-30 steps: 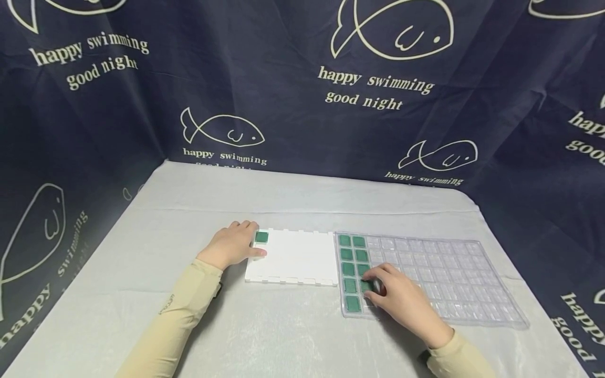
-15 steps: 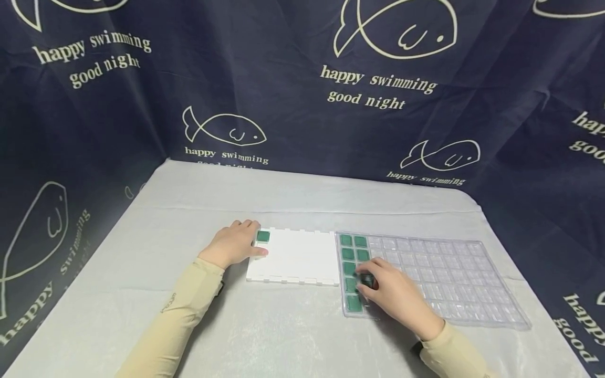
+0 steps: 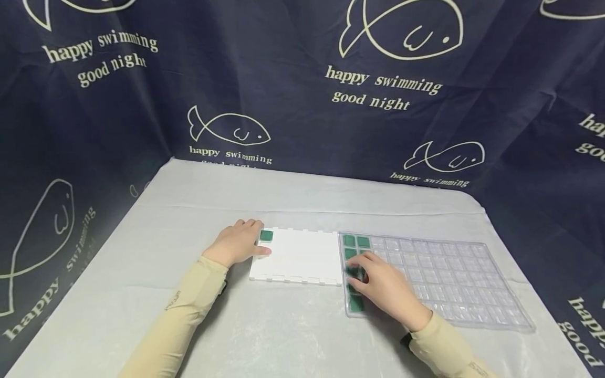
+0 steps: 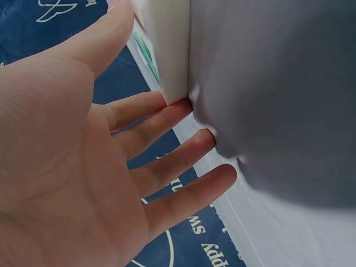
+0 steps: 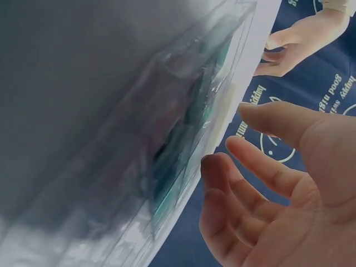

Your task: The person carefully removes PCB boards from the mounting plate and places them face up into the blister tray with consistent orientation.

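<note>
A flat white board (image 3: 302, 257) with notched edges lies on the table, a green square tile (image 3: 267, 235) at its far left corner. Against its left end rests my left hand (image 3: 237, 243), thumb lying over the board. In the left wrist view the left fingers (image 4: 183, 153) are straight, the nearest tips right at the board's corner. My right hand (image 3: 389, 289) is over the clear compartment tray (image 3: 454, 283), at its left column of green tiles (image 3: 356, 303). In the right wrist view the right fingers (image 5: 222, 206) bend loosely, thumb apart from index, nothing between them.
The tray's right edge touches the board's side area, and its remaining compartments show no tiles. A pale cloth covers the table (image 3: 293, 331). Dark blue curtains (image 3: 302, 89) with fish drawings stand behind it and at both sides.
My right hand has moved left across the tray, from the second column of tiles to the first. The left hand keeps its place on the board. The head view has shifted slightly.
</note>
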